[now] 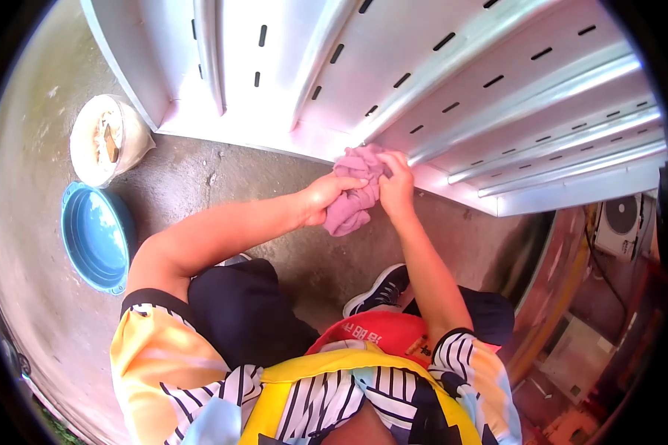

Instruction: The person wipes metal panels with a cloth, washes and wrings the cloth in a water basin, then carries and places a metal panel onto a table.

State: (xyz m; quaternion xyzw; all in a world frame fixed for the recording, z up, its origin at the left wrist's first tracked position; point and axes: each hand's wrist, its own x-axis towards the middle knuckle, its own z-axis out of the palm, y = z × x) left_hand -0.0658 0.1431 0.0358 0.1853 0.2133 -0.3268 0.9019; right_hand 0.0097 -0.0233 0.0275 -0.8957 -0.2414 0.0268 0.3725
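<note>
A crumpled mauve cloth [355, 200] is bunched between my two hands, in front of the lower edge of a large silver metal panel [274, 111] with slots and raised ribs. My left hand [328, 196] grips the cloth from the left, thumb laid across it. On the other side my right hand [396, 182] has its fingers closed on the cloth's upper right part, close to the panel's edge. Some of the fingers of both hands are hidden by the folds.
A blue plastic basin [130, 230] stands on the wet concrete floor at left, beside a white bucket [137, 141] lined with a bag and holding scraps. An outdoor air-conditioner unit [617, 226] is at far right. My shoe [378, 288] rests below the panel.
</note>
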